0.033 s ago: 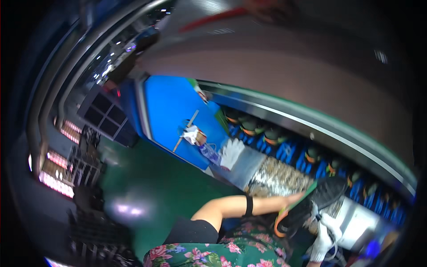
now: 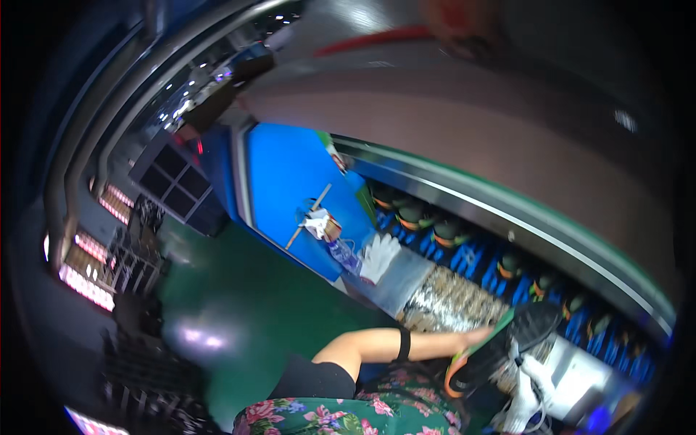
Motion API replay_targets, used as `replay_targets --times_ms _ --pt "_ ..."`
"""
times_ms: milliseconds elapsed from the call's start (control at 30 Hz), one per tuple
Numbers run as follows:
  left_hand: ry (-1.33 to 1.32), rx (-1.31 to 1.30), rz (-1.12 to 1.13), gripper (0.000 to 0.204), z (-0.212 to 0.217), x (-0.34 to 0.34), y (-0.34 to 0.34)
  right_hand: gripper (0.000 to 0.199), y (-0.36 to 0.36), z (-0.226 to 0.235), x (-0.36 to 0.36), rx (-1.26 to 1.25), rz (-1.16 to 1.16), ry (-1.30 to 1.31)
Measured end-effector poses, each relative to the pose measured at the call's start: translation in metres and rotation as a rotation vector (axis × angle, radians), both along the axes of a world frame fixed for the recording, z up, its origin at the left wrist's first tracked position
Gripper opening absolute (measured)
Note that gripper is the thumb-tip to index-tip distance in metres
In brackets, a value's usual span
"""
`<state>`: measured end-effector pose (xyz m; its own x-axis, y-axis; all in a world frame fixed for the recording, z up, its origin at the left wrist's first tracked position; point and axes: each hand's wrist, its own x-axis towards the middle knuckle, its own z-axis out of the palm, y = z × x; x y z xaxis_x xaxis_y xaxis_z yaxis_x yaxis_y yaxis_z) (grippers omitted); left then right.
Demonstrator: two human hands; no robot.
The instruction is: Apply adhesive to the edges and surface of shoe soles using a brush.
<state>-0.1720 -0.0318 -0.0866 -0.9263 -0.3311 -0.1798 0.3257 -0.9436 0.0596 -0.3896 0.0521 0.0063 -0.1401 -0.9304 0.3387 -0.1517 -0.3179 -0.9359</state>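
Note:
A black shoe (image 2: 535,322) with green and orange trim is held up in front of me, its orange-edged end (image 2: 454,377) towards my body. My left hand (image 2: 477,338), on a bare forearm with a black band, grips the shoe's left side; most of its fingers are behind the shoe. Against the shoe's lower right is my right hand (image 2: 533,388) in a white glove. Its fingers are closed around a small slim tool with a dark part near the tip (image 2: 517,357), too blurred to name. A pale cord loops beside that glove.
Shoes (image 2: 448,230) stand in a row on the blue-slatted conveyor (image 2: 467,250) under a long brown hood (image 2: 464,116). A spare white glove (image 2: 379,257) and a clear bottle (image 2: 344,254) lie left on the ledge, by a blue panel (image 2: 290,174). Shiny crumpled covering (image 2: 453,297) lines the ledge.
The whole view has shifted slightly, so the panel and conveyor sit a little lower and further right. Both hands stay at the shoe, with the gloved right hand slightly lower in the picture.

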Motion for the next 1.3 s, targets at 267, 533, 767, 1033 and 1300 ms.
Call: replay_targets --times_ms 267,533,767,1033,1300 --pt "-0.382 -0.404 0.222 0.042 -0.003 -0.007 0.015 0.031 -0.031 0.028 0.009 0.366 0.107 0.034" --pt "-0.005 -0.245 0.441 0.047 0.003 0.007 0.024 0.028 -0.048 0.034 0.037 0.309 0.115 0.119" --pt "0.249 -0.068 0.543 0.048 0.031 0.003 0.042 0.026 -0.041 0.052 0.031 0.202 0.042 0.174" --pt "0.311 0.164 0.334 0.071 0.039 0.012 0.045 0.024 -0.014 0.066 0.044 0.135 -0.058 0.326" --pt "0.159 0.097 0.378 0.083 0.07 0.03 0.042 0.033 -0.044 0.123 0.063 -0.384 0.036 0.514"
